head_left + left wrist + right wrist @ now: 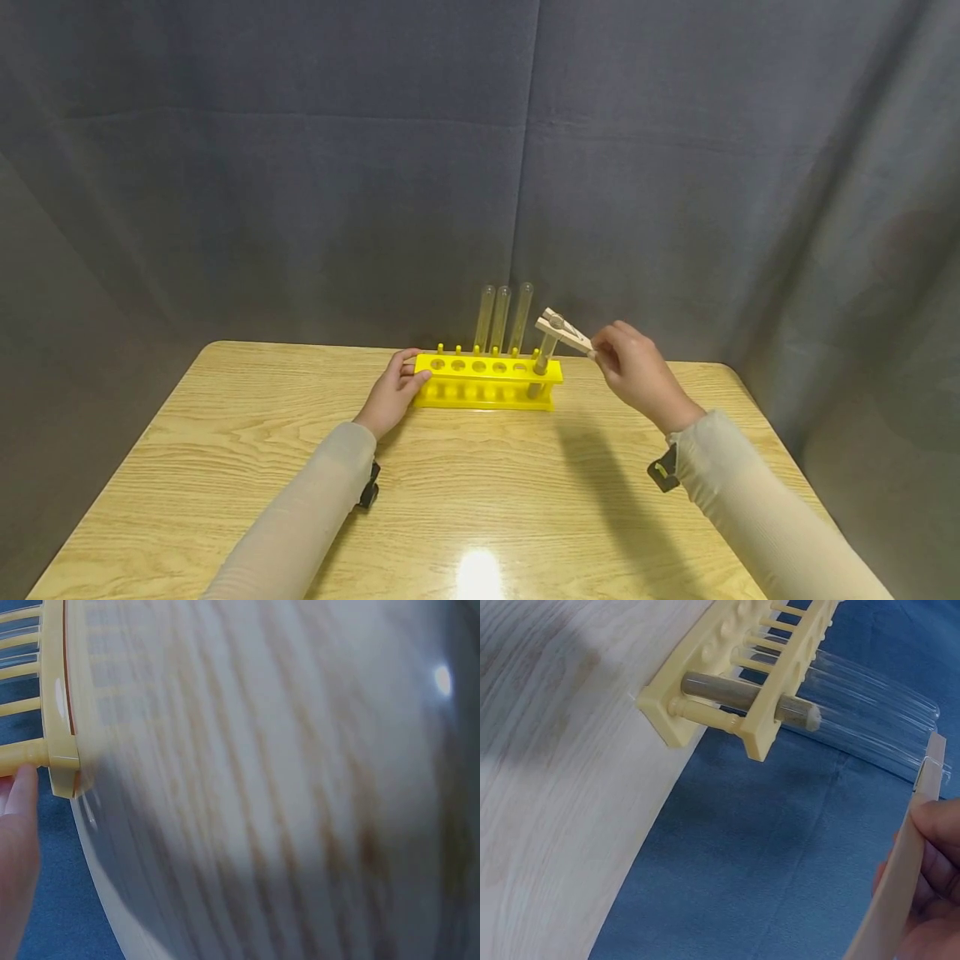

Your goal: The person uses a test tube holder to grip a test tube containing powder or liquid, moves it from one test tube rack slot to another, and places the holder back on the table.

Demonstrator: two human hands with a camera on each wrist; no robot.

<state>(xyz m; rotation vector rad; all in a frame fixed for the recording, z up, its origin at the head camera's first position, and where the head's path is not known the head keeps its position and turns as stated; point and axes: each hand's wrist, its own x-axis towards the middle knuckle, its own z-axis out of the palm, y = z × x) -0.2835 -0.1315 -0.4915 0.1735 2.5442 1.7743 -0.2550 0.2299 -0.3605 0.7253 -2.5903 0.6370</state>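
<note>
A yellow test tube rack (487, 396) stands near the table's back edge. My left hand (393, 387) grips its left end, thumb in front; the left wrist view shows that hand (19, 855) at the rack's end post (22, 755). My right hand (637, 371) pinches a wooden clamp (573, 336), whose jaws are around the top of a test tube (547, 348). That tube stands in the rack's rightmost hole, with grey-brown matter (735, 691) in its lower part. In the right wrist view the hand (937, 877) holds the clamp (900, 877) by its handle.
Three clear, upside-down test tubes (503, 317) stand on pegs along the rack's back. Several front holes hold no tube. Wood-grain tabletop (465, 475) lies in front of the rack, and a grey curtain (337, 208) hangs behind the table.
</note>
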